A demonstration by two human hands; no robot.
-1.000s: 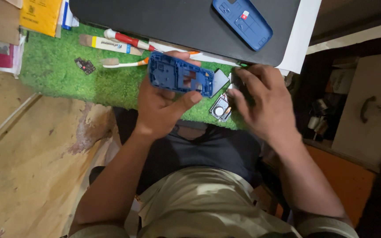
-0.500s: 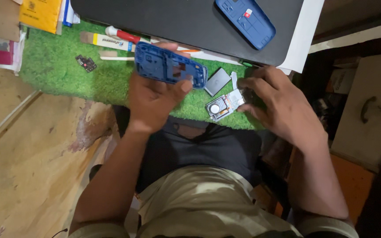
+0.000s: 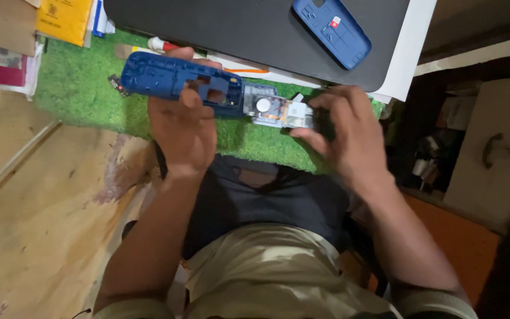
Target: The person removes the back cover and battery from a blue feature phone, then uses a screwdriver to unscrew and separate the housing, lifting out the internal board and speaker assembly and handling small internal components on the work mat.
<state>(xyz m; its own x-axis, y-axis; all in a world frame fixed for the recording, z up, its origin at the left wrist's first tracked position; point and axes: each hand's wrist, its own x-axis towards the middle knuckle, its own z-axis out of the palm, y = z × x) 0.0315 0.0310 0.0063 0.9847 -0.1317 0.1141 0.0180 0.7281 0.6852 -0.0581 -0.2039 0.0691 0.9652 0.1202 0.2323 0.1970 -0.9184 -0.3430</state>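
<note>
My left hand [image 3: 185,134] grips a blue plastic phone frame [image 3: 179,82], held level above the green grass-like mat [image 3: 84,94]. My right hand [image 3: 349,136] pinches a small grey circuit board with a round silver part [image 3: 275,110], and its left end touches the right end of the blue frame. Both hands hover over the mat's front edge, above my lap.
A blue phone back cover [image 3: 332,31] lies on a dark flat laptop [image 3: 249,32] at the back. Pens [image 3: 160,45] and a small dark part [image 3: 115,86] rest on the mat. Books and a yellow booklet [image 3: 66,20] sit far left. Wooden floor lies below left.
My left hand lifted the blue frame up and left. My right hand picked the small board off the mat and brought it against the frame's right end.
</note>
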